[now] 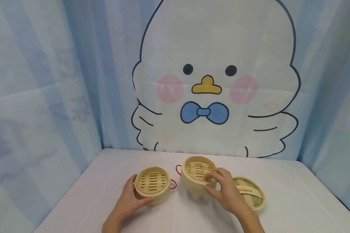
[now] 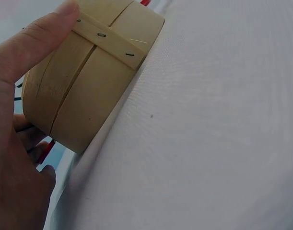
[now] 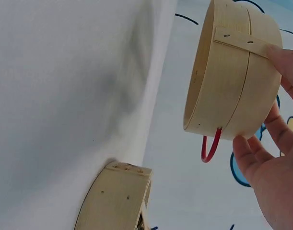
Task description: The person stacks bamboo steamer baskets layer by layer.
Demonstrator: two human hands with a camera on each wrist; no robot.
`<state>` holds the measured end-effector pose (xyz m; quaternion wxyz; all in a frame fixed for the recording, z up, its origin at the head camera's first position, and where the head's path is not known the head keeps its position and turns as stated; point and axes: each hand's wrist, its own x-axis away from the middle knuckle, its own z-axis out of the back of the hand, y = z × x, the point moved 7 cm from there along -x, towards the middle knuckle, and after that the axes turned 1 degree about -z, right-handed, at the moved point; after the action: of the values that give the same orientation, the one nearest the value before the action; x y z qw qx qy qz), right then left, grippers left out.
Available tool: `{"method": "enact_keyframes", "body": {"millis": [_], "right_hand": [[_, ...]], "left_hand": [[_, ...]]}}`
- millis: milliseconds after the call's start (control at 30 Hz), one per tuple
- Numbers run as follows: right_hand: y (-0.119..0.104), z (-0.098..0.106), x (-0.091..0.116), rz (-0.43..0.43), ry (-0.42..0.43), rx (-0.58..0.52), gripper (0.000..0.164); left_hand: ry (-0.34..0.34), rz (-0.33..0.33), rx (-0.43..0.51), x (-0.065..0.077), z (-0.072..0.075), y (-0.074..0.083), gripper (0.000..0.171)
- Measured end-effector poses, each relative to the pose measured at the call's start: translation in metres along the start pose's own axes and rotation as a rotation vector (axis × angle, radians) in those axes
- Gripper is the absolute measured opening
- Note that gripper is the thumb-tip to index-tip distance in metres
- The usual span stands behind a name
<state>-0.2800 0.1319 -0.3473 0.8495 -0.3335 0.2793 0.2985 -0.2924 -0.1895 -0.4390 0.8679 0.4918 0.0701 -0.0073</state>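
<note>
A round bamboo steamer basket [image 1: 152, 183] with a slatted base and a red cord loop sits on the table at the left. My left hand [image 1: 127, 201] grips it, thumb on the near wall and fingers round the far left side; the left wrist view shows its stapled wall [image 2: 100, 72] against the cloth. A second steamer basket [image 1: 196, 184], also red-looped, is held by my right hand [image 1: 228, 192], which pinches its right side at the rim. In the right wrist view this basket [image 3: 228, 81] hangs clear of the tabletop, its shadow below.
A bamboo steamer lid [image 1: 251, 194] with a woven top and strap handle lies right of the baskets, partly behind my right wrist. White cloth covers the table [image 1: 297, 197]. A curtain [image 1: 204, 136] with a cartoon bird stands behind, with more curtain at both sides.
</note>
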Motion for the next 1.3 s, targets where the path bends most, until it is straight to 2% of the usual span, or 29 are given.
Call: {"method": "enact_keyframes", "body": {"millis": [167, 567, 900, 1100, 1300], "right_hand": [[-0.004, -0.002, -0.007, 0.002, 0.031, -0.029, 0.038], [-0.016, -0.021, -0.029, -0.055, 0.019, -0.137, 0.032], [-0.040, -0.052, -0.048, -0.133, -0.043, -0.210, 0.030], [-0.054, -0.071, -0.055, -0.139, -0.100, -0.236, 0.026], [-0.065, -0.087, -0.055, -0.117, -0.136, -0.249, 0.024]], "left_hand": [[0.006, 0.005, 0.025, -0.001, -0.003, -0.001, 0.124], [0.013, -0.005, 0.022, 0.000, 0.000, -0.002, 0.122], [0.006, -0.033, 0.021, 0.001, 0.002, -0.002, 0.120], [0.005, -0.009, 0.036, -0.001, 0.001, -0.003, 0.120], [0.009, -0.027, 0.043, -0.001, 0.001, 0.000, 0.117]]}}
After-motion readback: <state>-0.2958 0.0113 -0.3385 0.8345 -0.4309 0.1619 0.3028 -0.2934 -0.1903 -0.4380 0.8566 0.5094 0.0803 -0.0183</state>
